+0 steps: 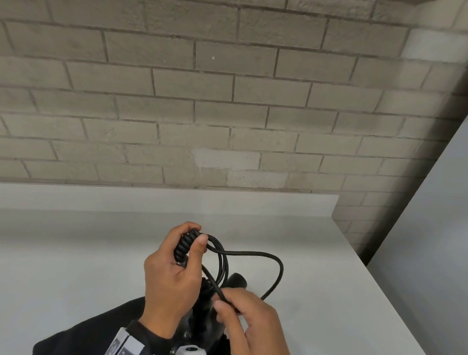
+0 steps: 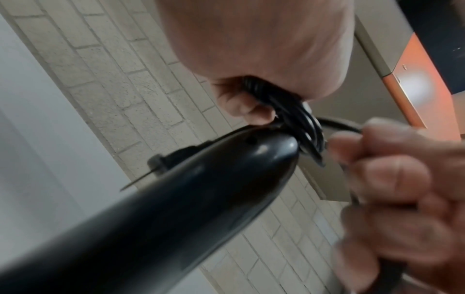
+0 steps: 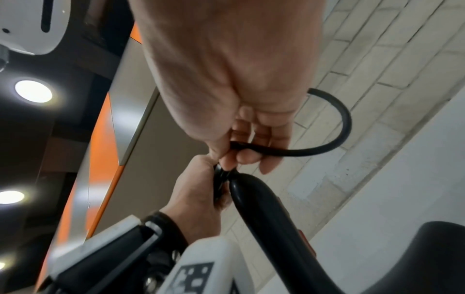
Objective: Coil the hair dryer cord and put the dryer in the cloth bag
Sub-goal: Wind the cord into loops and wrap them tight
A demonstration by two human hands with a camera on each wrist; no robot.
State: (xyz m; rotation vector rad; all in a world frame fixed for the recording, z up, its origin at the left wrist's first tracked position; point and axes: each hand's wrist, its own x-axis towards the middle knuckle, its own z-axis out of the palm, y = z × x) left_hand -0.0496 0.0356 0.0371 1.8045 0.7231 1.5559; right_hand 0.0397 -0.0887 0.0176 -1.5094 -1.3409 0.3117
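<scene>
Two hands share the thin black rubber cord (image 1: 253,254): left hand (image 1: 169,279) clenches finished loops together, right hand (image 1: 250,320) pinches the slack to feed another.

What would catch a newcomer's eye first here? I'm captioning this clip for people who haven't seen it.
The two hands, low in the middle over the grey counter: the left hand grips a bundle of black cord loops, while the right hand pinches the loose strand. Below them stands the black hair dryer, with dark cloth beneath.

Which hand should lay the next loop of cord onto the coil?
The right hand: it pinches the free cord. The left hand already grips the coil.
</scene>
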